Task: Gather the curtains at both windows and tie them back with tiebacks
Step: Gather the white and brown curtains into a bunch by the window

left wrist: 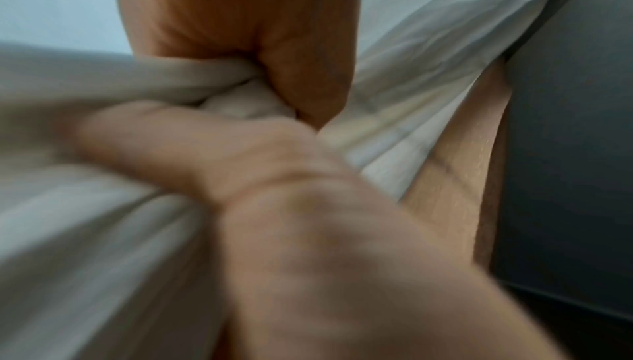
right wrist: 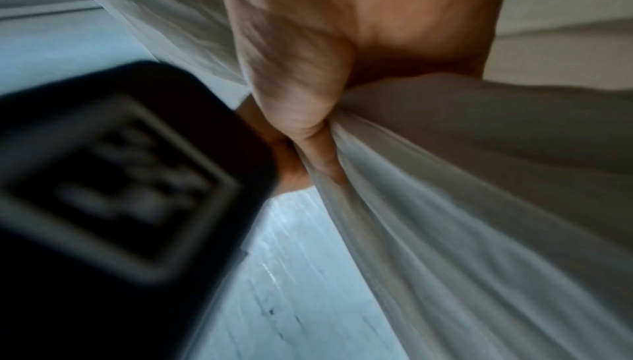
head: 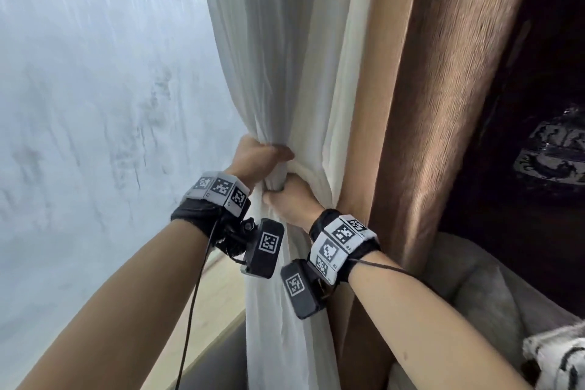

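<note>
White curtain [head: 278,73] bunched, left hand [head: 258,155] above right hand [head: 292,199], brown drape [head: 443,89] beside.

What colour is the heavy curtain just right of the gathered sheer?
Brown heavy curtain, with a fine vertical weave; the head view shows it best.

Daylight from window [head: 95,104] at left; right side dark; wrist views blurred, soft

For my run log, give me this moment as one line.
stage: gathering | left hand: grips white sheer curtain | right hand: grips same bunch just below | brown curtain: hanging loose | tieback: none visible
</note>
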### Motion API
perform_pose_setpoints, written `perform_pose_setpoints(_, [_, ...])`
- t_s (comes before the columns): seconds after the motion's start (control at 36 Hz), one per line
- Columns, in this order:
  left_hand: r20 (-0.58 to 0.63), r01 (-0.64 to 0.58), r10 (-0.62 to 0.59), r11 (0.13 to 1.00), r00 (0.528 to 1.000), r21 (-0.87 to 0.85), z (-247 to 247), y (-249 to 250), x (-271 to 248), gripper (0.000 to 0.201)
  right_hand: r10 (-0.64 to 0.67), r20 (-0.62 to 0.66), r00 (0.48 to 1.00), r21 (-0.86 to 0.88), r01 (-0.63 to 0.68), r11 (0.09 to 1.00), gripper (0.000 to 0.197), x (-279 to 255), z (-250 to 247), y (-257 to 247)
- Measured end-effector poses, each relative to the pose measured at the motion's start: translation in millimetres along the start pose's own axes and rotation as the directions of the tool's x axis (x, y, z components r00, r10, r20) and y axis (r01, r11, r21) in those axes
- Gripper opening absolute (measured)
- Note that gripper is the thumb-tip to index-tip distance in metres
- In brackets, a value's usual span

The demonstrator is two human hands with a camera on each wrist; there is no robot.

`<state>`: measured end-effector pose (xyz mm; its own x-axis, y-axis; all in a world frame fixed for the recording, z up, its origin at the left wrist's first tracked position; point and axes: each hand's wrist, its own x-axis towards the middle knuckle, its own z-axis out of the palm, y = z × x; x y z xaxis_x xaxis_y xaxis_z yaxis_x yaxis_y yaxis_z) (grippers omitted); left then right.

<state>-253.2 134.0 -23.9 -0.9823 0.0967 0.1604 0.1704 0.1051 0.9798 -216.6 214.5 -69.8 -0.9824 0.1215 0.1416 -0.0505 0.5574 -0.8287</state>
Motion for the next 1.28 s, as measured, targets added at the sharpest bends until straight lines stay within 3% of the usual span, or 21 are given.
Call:
perform_pose_setpoints(0.08, [-0.089, -0.014, 0.020, 0.998, 0.996, 0.064, -14.7, -4.5, 14.7, 0.030, -0.006, -0.067, 0.998, 0.071, 0.010, 0.997, 0.026, 0.6, 4.0, -6.0])
perform_pose_setpoints(0.14, [-0.108, -0.022, 0.030, 0.997, 0.994, 0.068, -28.3, -7.9, 22.7, 0.028, -0.033, -0.210, 0.977, 0.124, 0.060, 0.990, 0.021, 4.0, 0.6, -8.3])
perform_pose_setpoints(0.19, [-0.100, -0.047, 0.053, 0.997, 0.994, 0.063, -41.3, -11.6, 27.9, 0.032, -0.023, -0.435, 0.900, 0.169, 0.107, 0.980, 0.021, 12.8, -6.9, -9.6])
perform_pose_setpoints(0.25, [-0.078, -0.065, 0.069, 0.997, 0.995, 0.049, -51.5, -16.2, 29.6, 0.031, -0.004, -0.620, 0.784, 0.142, 0.118, 0.983, 0.041, 26.4, -16.5, -9.8])
perform_pose_setpoints(0.28, [-0.069, -0.069, 0.072, 0.997, 0.995, 0.046, -55.5, -18.4, 29.7, 0.027, 0.031, -0.647, 0.762, 0.141, 0.079, 0.987, 0.059, 32.7, -20.8, -10.7])
perform_pose_setpoints(0.33, [-0.038, -0.091, 0.094, 0.994, 0.995, 0.061, -61.2, -21.0, 28.5, 0.016, 0.169, -0.614, 0.771, 0.199, -0.057, 0.978, 0.095, 41.8, -28.5, -12.4])
perform_pose_setpoints(0.39, [-0.013, -0.109, 0.111, 0.990, 0.994, 0.086, -65.6, -23.6, 29.5, 0.016, 0.259, -0.609, 0.749, 0.247, -0.131, 0.960, 0.115, 50.3, -34.5, -9.0])
perform_pose_setpoints(0.5, [-0.031, -0.142, 0.147, 0.983, 0.989, 0.119, -72.3, -25.0, 22.3, 0.044, 0.363, -0.630, 0.686, 0.305, -0.212, 0.929, 0.119, 59.6, -40.2, -1.2])
perform_pose_setpoints(0.61, [-0.093, -0.217, 0.226, 0.971, 0.970, 0.097, -78.3, -29.2, 10.5, 0.041, 0.443, -0.633, 0.635, 0.400, -0.222, 0.889, 0.115, 63.9, -44.6, 1.4])
perform_pose_setpoints(0.75, [0.062, -0.157, 0.155, 0.987, 0.986, 0.018, -86.6, -26.8, -1.0, 0.027, 0.448, -0.565, 0.693, 0.512, -0.131, 0.849, 0.122, 71.2, -42.9, 2.2])
perform_pose_setpoints(0.83, [0.071, -0.119, 0.115, 0.992, 0.991, 0.048, -85.5, -26.5, -0.9, 0.025, 0.428, -0.498, 0.754, 0.502, -0.151, 0.852, 0.118, 80.5, -40.4, 8.8])
perform_pose_setpoints(0.86, [0.066, -0.125, 0.122, 0.991, 0.990, 0.046, -84.3, -27.5, -0.9, 0.018, 0.411, -0.462, 0.786, 0.500, -0.152, 0.852, 0.106, 78.0, -38.1, 4.5])
perform_pose_setpoints(0.92, [0.047, -0.129, 0.128, 0.992, 0.991, 0.019, -79.9, -29.1, -2.3, 0.013, 0.309, -0.296, 0.904, 0.469, -0.144, 0.871, 0.063, 61.9, -32.8, -12.8])
perform_pose_setpoints(0.97, [0.043, -0.121, 0.121, 0.993, 0.992, -0.016, -76.0, -28.7, -5.1, 0.013, 0.212, -0.109, 0.971, 0.451, -0.142, 0.881, 0.042, 46.3, -27.4, -27.1])
perform_pose_setpoints(1.06, [0.120, -0.110, 0.118, 0.991, 0.986, -0.072, -69.0, -30.2, -9.0, 0.035, 0.140, -0.006, 0.990, 0.432, -0.124, 0.894, 0.028, 21.5, -18.9, -42.9])
perform_pose_setpoints(1.14, [0.175, -0.073, 0.095, 0.989, 0.980, -0.127, -59.2, -34.9, -13.9, 0.097, 0.073, -0.002, 0.997, 0.363, -0.068, 0.929, 0.030, 0.4, -11.0, -51.6])
perform_pose_setpoints(1.17, [0.184, -0.065, 0.088, 0.989, 0.979, -0.132, -56.3, -36.4, -14.5, 0.105, 0.051, -0.013, 0.999, 0.343, -0.044, 0.938, 0.032, -4.3, -10.1, -52.0])
perform_pose_setpoints(1.19, [0.207, -0.070, 0.096, 0.989, 0.974, -0.133, -54.0, -36.4, -16.5, 0.099, 0.036, -0.028, 0.999, 0.336, -0.025, 0.941, 0.035, -5.6, -10.6, -49.2])
perform_pose_setpoints(1.28, [0.281, -0.069, 0.092, 0.994, 0.955, -0.090, -47.6, -30.4, -27.5, 0.054, 0.017, -0.017, 1.000, 0.350, -0.010, 0.937, 0.046, -14.0, -18.7, -40.3])
